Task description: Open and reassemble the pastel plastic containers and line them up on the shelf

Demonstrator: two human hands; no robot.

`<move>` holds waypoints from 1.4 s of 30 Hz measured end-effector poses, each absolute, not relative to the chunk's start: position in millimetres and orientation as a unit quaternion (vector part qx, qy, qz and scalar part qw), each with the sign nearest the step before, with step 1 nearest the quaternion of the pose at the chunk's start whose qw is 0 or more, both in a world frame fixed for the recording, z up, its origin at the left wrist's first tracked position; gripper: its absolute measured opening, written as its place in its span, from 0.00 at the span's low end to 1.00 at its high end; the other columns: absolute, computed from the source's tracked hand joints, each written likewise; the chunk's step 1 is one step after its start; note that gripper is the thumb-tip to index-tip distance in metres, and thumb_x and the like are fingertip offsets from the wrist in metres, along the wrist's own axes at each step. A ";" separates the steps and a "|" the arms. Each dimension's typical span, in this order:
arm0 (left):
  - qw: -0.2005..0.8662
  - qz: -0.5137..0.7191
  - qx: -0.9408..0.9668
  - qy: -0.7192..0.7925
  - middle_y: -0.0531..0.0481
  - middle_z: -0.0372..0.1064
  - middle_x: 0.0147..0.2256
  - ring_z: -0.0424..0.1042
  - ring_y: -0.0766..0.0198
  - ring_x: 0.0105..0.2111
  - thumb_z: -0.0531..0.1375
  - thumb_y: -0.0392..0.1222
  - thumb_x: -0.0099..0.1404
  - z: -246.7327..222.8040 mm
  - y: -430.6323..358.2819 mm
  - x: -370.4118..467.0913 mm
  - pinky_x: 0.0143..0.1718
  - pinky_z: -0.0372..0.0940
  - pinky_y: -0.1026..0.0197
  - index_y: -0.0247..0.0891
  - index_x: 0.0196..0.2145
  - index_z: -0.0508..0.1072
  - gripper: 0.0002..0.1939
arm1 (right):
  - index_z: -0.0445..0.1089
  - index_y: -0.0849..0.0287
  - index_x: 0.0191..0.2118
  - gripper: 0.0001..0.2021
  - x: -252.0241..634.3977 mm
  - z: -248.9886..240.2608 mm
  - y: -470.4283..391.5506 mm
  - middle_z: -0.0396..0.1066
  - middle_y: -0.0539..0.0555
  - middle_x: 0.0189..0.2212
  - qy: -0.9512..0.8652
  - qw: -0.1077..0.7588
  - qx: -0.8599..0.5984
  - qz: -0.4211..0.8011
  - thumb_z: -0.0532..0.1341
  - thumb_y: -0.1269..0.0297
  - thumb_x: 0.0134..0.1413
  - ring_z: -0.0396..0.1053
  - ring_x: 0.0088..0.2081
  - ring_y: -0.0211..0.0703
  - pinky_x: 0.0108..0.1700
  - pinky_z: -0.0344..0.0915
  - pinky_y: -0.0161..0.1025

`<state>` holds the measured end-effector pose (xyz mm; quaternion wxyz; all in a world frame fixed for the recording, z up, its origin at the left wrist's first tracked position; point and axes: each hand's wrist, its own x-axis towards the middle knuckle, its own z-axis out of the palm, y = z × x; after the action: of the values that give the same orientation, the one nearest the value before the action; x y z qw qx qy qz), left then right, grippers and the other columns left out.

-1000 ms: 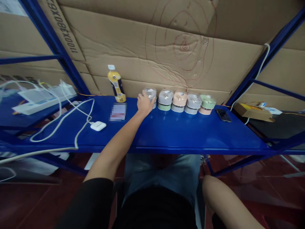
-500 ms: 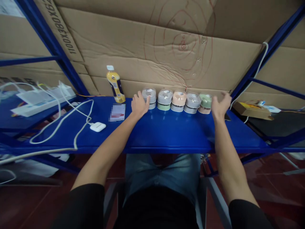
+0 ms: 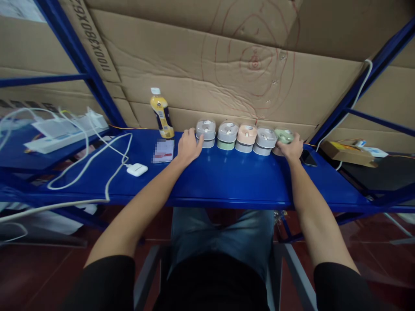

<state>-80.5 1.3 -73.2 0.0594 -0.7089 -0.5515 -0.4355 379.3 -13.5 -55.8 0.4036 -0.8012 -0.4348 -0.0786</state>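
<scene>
Several small round stacked containers with clear lids stand in a row along the back of the blue table. At the left end is a grey container [image 3: 205, 133]. My left hand [image 3: 188, 147] rests beside its left side, fingers loosely apart, thumb near the container. To the right come a grey-and-green container [image 3: 226, 134], a peach-and-grey container [image 3: 246, 137] and another grey container [image 3: 265, 140]. My right hand [image 3: 293, 149] is wrapped around the green-topped container [image 3: 284, 136] at the right end, covering part of its lower half.
A yellow drink bottle [image 3: 162, 114] and a phone [image 3: 163, 150] are left of my left hand. A white earphone case [image 3: 136, 169] lies among white cables. Another dark phone [image 3: 308, 158] sits right of my right hand. Cardboard [image 3: 181, 52] backs the blue table [image 3: 227, 181].
My right hand has come in from the right and closed around the green-topped container. My left hand has stayed by the left-end container. The view has shifted slightly.
</scene>
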 end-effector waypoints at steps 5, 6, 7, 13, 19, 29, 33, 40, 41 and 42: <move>0.096 -0.488 -0.733 -0.465 0.30 0.75 0.51 0.76 0.40 0.54 0.56 0.49 0.75 -70.1 -10.1 -74.6 0.59 0.71 0.37 0.34 0.54 0.71 0.18 | 0.62 0.61 0.67 0.43 383.0 -38.2 -21.6 0.68 0.70 0.61 -0.371 0.516 -0.763 -0.123 0.71 0.56 0.43 0.71 0.62 0.70 0.67 0.66 0.63; 0.095 -0.496 -0.745 -0.436 0.31 0.75 0.50 0.76 0.41 0.54 0.57 0.48 0.75 -68.5 -14.9 -72.7 0.59 0.71 0.38 0.35 0.54 0.72 0.17 | 0.61 0.60 0.67 0.43 384.4 -31.5 -24.9 0.68 0.69 0.61 -0.365 0.552 -0.735 -0.145 0.71 0.56 0.43 0.70 0.63 0.68 0.68 0.65 0.63; 0.086 -0.501 -0.761 -0.403 0.33 0.76 0.50 0.77 0.43 0.53 0.58 0.48 0.75 -67.2 -19.8 -70.5 0.59 0.72 0.39 0.35 0.53 0.72 0.16 | 0.61 0.59 0.67 0.43 384.7 -24.3 -29.2 0.68 0.68 0.62 -0.376 0.590 -0.695 -0.167 0.70 0.55 0.44 0.70 0.63 0.67 0.69 0.65 0.62; -0.182 -0.466 -0.821 -0.275 0.35 0.76 0.56 0.79 0.47 0.55 0.74 0.57 0.61 -74.0 -34.8 -58.3 0.59 0.75 0.43 0.40 0.65 0.66 0.41 | 0.66 0.52 0.64 0.42 332.7 -0.9 -74.2 0.72 0.60 0.63 -0.693 0.570 -0.441 -0.013 0.71 0.40 0.46 0.71 0.65 0.65 0.67 0.68 0.63; -0.345 -0.371 -0.820 -0.268 0.28 0.66 0.67 0.69 0.40 0.69 0.78 0.58 0.54 -85.3 -41.5 -59.3 0.68 0.66 0.38 0.41 0.76 0.54 0.61 | 0.68 0.52 0.68 0.46 245.7 -35.6 -97.3 0.71 0.60 0.68 -0.811 0.346 -0.363 0.301 0.78 0.44 0.43 0.69 0.68 0.65 0.73 0.63 0.59; -0.261 -0.344 -0.845 -0.314 0.34 0.73 0.62 0.75 0.35 0.62 0.80 0.58 0.46 -95.9 -47.9 -50.6 0.64 0.68 0.35 0.40 0.71 0.62 0.60 | 0.65 0.52 0.73 0.55 222.4 -53.6 -74.9 0.71 0.64 0.68 -0.856 0.264 -0.381 0.230 0.81 0.40 0.39 0.70 0.67 0.69 0.71 0.65 0.65; -0.258 -0.345 -0.850 -0.304 0.33 0.73 0.63 0.75 0.35 0.62 0.78 0.58 0.48 -99.0 -43.8 -51.1 0.64 0.69 0.37 0.39 0.72 0.60 0.60 | 0.70 0.53 0.69 0.52 193.4 -50.1 -72.3 0.73 0.65 0.65 -0.879 0.230 -0.389 0.150 0.79 0.36 0.40 0.72 0.64 0.72 0.67 0.68 0.67; -0.227 -0.333 -0.859 -0.316 0.34 0.70 0.63 0.72 0.35 0.63 0.78 0.61 0.52 -93.8 -46.6 -53.8 0.66 0.66 0.34 0.40 0.75 0.60 0.59 | 0.71 0.55 0.66 0.42 213.2 -54.8 -68.5 0.78 0.62 0.60 -0.803 0.364 -0.440 0.172 0.73 0.37 0.50 0.75 0.59 0.65 0.63 0.71 0.59; -0.214 -0.328 -0.867 -0.308 0.35 0.70 0.63 0.71 0.36 0.63 0.76 0.60 0.55 -92.6 -47.8 -53.6 0.67 0.65 0.35 0.41 0.73 0.64 0.54 | 0.72 0.55 0.66 0.41 222.4 -55.2 -66.4 0.79 0.62 0.58 -0.787 0.377 -0.455 0.177 0.72 0.37 0.51 0.76 0.58 0.64 0.63 0.71 0.59; -0.203 -0.320 -0.875 -0.301 0.37 0.70 0.62 0.71 0.38 0.63 0.75 0.59 0.58 -91.5 -49.2 -53.4 0.68 0.64 0.36 0.43 0.71 0.69 0.47 | 0.72 0.55 0.65 0.40 231.7 -55.5 -64.2 0.80 0.61 0.56 -0.776 0.381 -0.469 0.182 0.71 0.37 0.53 0.76 0.58 0.64 0.62 0.72 0.59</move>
<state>-53.4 -49.2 -91.5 -0.2026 -0.8752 -0.3006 -0.3204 231.7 -64.2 -55.5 0.3813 -0.4686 -0.7759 0.1818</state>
